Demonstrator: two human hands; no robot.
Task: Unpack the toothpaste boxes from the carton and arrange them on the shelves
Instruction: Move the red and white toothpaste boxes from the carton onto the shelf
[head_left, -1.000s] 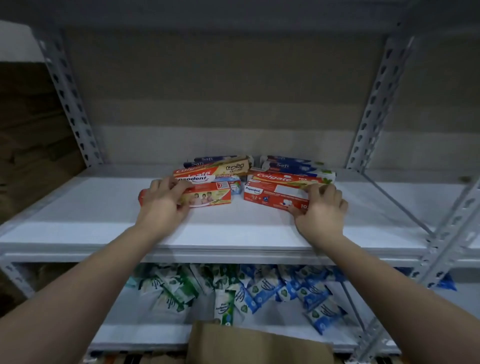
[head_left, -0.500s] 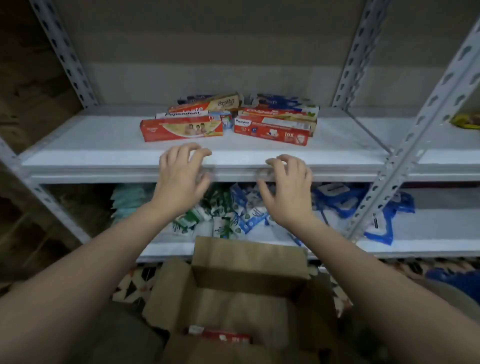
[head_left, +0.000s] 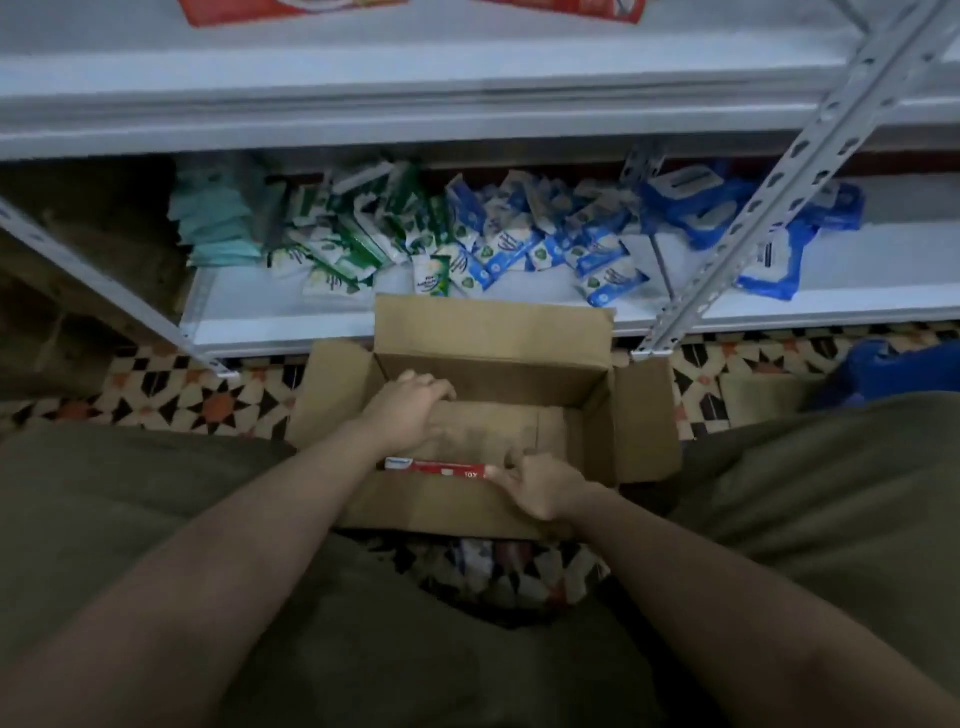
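While the view is cast steeply downward, two bare forearms are seen reaching forward from the bottom edge over olive-green trouser legs (head_left: 130, 519), between which a strip of patterned floor tile (head_left: 498, 566) is glimpsed. Just beyond the knees an open cardboard carton (head_left: 644, 415) is set on the floor, its flaps folded outward on the left, right and far sides. Against the carton's near wall a red toothpaste box (head_left: 434, 466) is laid flat and lengthwise, with a blue-and-white label at its left end and "10X" printed near its right end. The right end of that box is pinched by the curled fingers of the right hand (head_left: 540, 488), whose wrist is rested over the carton's near rim. The left hand (head_left: 408, 410) is lowered into the left part of the carton with its knuckles bent downward; whether anything is held in it cannot be told, since its fingertips are hidden. The brown bottom of the carton is exposed between the two hands. Beyond the carton, a low white shelf (head_left: 857, 306) is crowded with green-and-white sachets (head_left: 337, 260) on the left and blue-and-white sachets (head_left: 602, 260) on the right, with a teal stack (head_left: 218, 228) at the far left. Further up, the upper shelf (head_left: 467, 78) is crossed by a slotted grey upright (head_left: 810, 150), and the bottom edges of red toothpaste boxes (head_left: 291, 10) are cut off by the top of the frame
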